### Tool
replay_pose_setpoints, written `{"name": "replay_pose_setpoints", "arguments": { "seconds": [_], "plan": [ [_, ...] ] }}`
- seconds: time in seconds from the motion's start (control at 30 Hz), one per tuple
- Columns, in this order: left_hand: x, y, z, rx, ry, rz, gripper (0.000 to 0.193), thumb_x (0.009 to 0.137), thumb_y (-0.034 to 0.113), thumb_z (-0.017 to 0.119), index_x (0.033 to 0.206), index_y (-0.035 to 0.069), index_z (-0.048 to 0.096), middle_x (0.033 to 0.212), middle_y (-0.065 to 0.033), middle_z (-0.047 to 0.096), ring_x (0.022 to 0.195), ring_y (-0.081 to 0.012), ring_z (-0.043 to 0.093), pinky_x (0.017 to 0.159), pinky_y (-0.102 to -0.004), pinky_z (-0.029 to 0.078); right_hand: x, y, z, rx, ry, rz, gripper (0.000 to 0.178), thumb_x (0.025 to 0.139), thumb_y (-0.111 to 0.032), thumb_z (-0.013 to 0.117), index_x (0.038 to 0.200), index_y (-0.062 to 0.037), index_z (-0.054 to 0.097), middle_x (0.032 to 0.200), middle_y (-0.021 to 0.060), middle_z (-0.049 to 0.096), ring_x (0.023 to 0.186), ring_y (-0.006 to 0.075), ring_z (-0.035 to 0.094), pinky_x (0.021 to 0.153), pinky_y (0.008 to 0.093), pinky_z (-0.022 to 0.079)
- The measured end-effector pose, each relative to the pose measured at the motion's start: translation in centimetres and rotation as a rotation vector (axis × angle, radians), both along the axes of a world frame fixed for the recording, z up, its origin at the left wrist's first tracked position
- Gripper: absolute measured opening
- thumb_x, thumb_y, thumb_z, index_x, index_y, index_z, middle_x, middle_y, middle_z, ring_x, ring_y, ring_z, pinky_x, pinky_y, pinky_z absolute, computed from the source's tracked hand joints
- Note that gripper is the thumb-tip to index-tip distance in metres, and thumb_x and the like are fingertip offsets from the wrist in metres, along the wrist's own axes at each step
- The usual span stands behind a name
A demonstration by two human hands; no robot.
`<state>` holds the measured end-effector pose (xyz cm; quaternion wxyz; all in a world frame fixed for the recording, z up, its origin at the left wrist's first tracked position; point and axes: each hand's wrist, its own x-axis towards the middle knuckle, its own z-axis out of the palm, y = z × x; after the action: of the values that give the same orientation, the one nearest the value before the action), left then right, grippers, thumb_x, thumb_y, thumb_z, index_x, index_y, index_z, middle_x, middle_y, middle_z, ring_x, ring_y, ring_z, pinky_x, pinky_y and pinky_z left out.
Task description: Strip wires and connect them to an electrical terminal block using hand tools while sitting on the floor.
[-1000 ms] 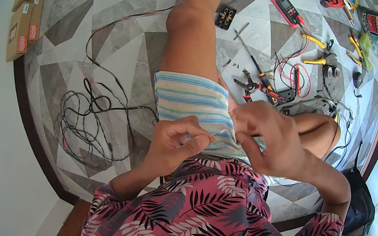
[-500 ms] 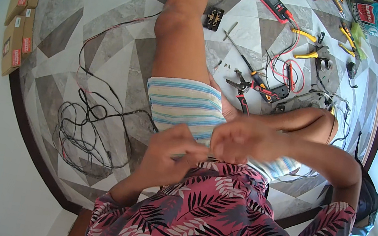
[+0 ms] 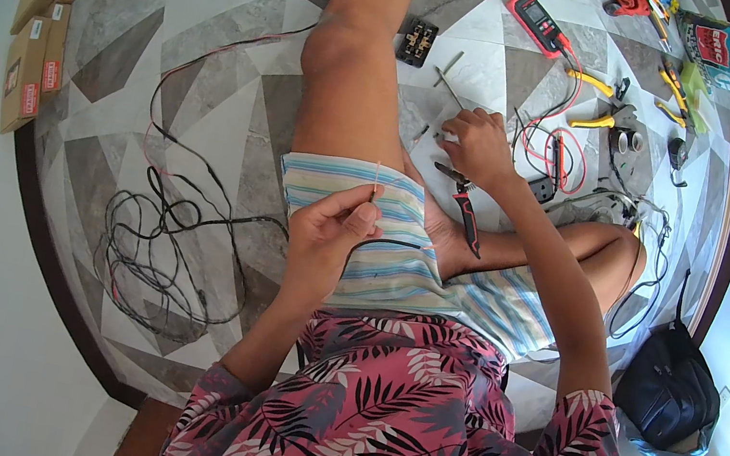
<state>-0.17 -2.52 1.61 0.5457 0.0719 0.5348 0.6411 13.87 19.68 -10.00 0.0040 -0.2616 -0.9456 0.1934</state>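
My left hand (image 3: 334,223) is closed in a pinch above my striped shorts, gripping a thin wire (image 3: 376,179) whose pale end points up past the fingertips. A black cable (image 3: 387,241) curves across the shorts beside it. My right hand (image 3: 479,151) is down at the floor, fingers curled and tips drawn together; what they hold, if anything, is hidden. Near those fingertips lie a small dark piece (image 3: 422,131) and a screwdriver (image 3: 449,89), whose handle the hand covers. Just below that hand rest red-and-black-handled pliers (image 3: 468,219), against my folded leg.
Beyond my right hand lie a red multimeter (image 3: 538,22) with leads, yellow-handled pliers (image 3: 589,121) and a black block with metal contacts (image 3: 416,43). Tangled black cable (image 3: 150,258) spreads at left, with cardboard boxes (image 3: 24,75) along the wall. A black bag (image 3: 671,385) sits at right.
My hands were together at my waist; now they are apart. The right has reached forward to the floor by the screwdriver, and the left has risen slightly with the wire.
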Motion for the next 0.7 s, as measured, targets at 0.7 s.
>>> {"name": "replay_pose_setpoints", "arguments": {
  "seconds": [0.7],
  "plan": [
    [1.8, 0.4, 1.4, 0.114, 0.285, -0.032, 0.017, 0.088, 0.003, 0.067, 0.103, -0.005, 0.068, 0.094, -0.0096, 0.068, 0.082, -0.0104, 0.062, 0.073, -0.0226, 0.049, -0.5, -7.6, 17.2, -0.772, 0.425, -0.263, 0.009, 0.080, 0.002, 0.070, 0.089, 0.0028, 0.067, 0.089, 0.0098, 0.065, 0.080, 0.0169, 0.063, 0.071, 0.0276, 0.048]
  ]
}}
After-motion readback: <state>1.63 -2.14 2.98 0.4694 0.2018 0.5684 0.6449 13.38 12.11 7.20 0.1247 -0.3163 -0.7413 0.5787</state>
